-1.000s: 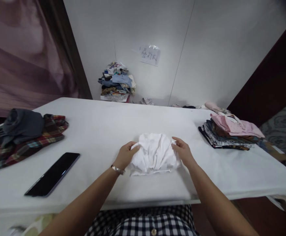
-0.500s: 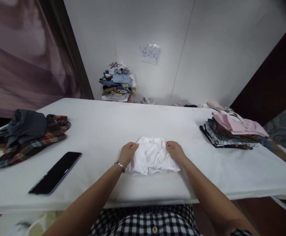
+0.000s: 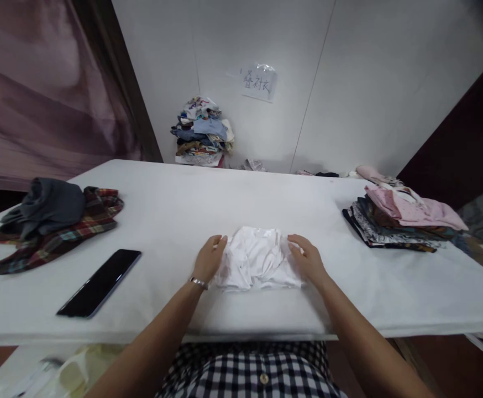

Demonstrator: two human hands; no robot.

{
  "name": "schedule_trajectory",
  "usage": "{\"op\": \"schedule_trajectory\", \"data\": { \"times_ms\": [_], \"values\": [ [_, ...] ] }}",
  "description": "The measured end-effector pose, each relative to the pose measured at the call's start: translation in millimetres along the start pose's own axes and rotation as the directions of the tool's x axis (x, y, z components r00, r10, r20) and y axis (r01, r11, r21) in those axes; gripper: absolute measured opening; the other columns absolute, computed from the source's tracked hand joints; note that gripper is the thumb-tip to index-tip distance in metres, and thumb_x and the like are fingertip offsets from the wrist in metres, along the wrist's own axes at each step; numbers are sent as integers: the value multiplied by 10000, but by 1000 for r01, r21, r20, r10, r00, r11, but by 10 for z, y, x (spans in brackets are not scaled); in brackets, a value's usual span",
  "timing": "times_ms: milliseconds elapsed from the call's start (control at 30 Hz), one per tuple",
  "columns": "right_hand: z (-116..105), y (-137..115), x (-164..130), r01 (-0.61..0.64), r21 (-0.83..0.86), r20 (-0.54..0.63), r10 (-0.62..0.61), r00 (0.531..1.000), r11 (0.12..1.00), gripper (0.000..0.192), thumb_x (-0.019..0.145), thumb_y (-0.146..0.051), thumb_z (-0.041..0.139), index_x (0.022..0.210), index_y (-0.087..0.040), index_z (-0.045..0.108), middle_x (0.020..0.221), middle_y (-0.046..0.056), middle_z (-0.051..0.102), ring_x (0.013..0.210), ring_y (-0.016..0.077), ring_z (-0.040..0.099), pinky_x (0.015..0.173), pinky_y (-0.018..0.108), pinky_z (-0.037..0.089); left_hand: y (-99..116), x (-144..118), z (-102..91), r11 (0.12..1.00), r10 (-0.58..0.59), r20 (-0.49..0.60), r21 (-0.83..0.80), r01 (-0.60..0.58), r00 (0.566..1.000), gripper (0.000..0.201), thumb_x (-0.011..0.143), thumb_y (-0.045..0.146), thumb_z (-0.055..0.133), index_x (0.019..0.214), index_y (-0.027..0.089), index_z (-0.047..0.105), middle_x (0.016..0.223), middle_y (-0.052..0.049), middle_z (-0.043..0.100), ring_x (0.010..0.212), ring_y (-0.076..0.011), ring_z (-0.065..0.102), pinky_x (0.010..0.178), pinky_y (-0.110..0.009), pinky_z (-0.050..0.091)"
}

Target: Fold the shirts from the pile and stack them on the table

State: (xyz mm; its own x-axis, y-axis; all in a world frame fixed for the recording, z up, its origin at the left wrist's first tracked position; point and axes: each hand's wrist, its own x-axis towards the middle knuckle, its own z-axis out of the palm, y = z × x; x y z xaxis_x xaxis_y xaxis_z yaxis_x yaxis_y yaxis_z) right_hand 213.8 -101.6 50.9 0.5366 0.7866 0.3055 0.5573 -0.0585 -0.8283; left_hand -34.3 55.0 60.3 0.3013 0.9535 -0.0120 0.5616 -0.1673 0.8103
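Observation:
A white shirt (image 3: 255,258), folded into a small creased bundle, lies on the white-covered table in front of me. My left hand (image 3: 210,257) is at its left edge, fingers loosely bent and apart, gripping nothing I can see. On the opposite side, my right hand (image 3: 308,258) rests by the shirt's right edge with thumb and fingers spread. Both hands are very close to the cloth; whether they still touch it is hard to tell.
A black phone (image 3: 100,283) lies to the left. Behind it are a grey garment (image 3: 54,202) and a plaid garment (image 3: 96,218). Stacked folded clothes (image 3: 399,221) with a pink top stand at right. Another clothes pile (image 3: 204,132) rises behind the table (image 3: 171,210).
Both hands have loosened from the shirt's upper corners and moved slightly outward, fingers opening. The shirt stays folded in place. The whole view has shifted slightly.

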Motion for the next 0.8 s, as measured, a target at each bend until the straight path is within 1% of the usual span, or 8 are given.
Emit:
{"op": "schedule_trajectory", "data": {
  "times_ms": [100, 200, 267, 333, 400, 500, 600, 800],
  "values": [
    [-114, -210, -303, -66, 160, 14, 65, 998, 985, 244, 826, -425, 575, 863, -224, 709, 894, 65, 701, 875, 219, 629, 795, 353, 490, -89, -282, -151, 967, 251, -65, 67, -247, 966, 425, 886, 476, 443, 1176, 190, 562, 1204, -106, 627, 1071, -226, 590, 906, -362, 469],
    [-124, -330, -600, -374, 362, 262, 292, 920, 854, 309, 786, -503, 625, 779, -199, 683, 695, 37, 665, 616, 164, 601, 611, 308, 497, -122, -598, -146, 731, 636, 123, 223, -645, 762, 398, 866, 398, 543, 1225, 226, 555, 1309, -104, 577, 1233, -243, 498, 1044, -428, 381],
    [-78, -361, -749, -572, 434, 420, 405, 812, 696, 349, 732, -524, 687, 802, -183, 672, 742, 48, 686, 584, 149, 612, 559, 288, 500, -97, -716, -57, 547, 717, 338, 270, -792, 610, 470, 838, 325, 594, 1295, 254, 511, 1416, -94, 495, 1321, -262, 416, 1100, -480, 307],
    [-21, -378, -853, -705, 452, 530, 471, 705, 547, 394, 702, -518, 728, 891, -178, 663, 843, 75, 708, 625, 162, 652, 534, 278, 510, -52, -716, 61, 456, 693, 468, 304, -836, 549, 531, 831, 241, 587, 1346, 266, 462, 1472, -85, 431, 1361, -273, 364, 1120, -521, 260],
    [23, -396, -922, -777, 444, 606, 490, 627, 446, 437, 725, -511, 723, 995, -177, 640, 911, 103, 713, 689, 188, 682, 522, 276, 521, -1, -620, 165, 449, 651, 518, 327, -832, 555, 527, 837, 157, 537, 1347, 268, 461, 1438, -67, 478, 1331, -264, 406, 1107, -520, 280],
    [57, -430, -977, -811, 454, 646, 490, 585, 370, 456, 768, -499, 698, 1063, -162, 611, 1000, 140, 703, 807, 223, 697, 533, 284, 540, 98, -451, 243, 509, 627, 499, 319, -799, 598, 458, 845, 106, 481, 1275, 254, 530, 1289, -45, 614, 1200, -238, 531, 1045, -471, 375],
    [103, -461, -979, -785, 546, 631, 472, 615, 293, 485, 766, -487, 712, 1128, -192, 582, 1077, 136, 689, 937, 251, 681, 616, 325, 564, 219, -449, 258, 549, 674, 405, 286, -785, 618, 394, 862, 125, 459, 1227, 229, 566, 1211, -60, 654, 1126, -227, 572, 1009, -457, 412],
    [436, -490, -830, -625, 774, 534, 428, 730, 100, 425, 732, -442, 749, 1050, -180, 646, 1078, 77, 700, 942, 218, 654, 781, 368, 553, 199, -806, 406, 487, 705, 444, 264, -833, 553, 389, 857, 113, 457, 1203, 234, 586, 1217, -70, 645, 1152, -241, 559, 1009, -470, 426]
  ]
}}
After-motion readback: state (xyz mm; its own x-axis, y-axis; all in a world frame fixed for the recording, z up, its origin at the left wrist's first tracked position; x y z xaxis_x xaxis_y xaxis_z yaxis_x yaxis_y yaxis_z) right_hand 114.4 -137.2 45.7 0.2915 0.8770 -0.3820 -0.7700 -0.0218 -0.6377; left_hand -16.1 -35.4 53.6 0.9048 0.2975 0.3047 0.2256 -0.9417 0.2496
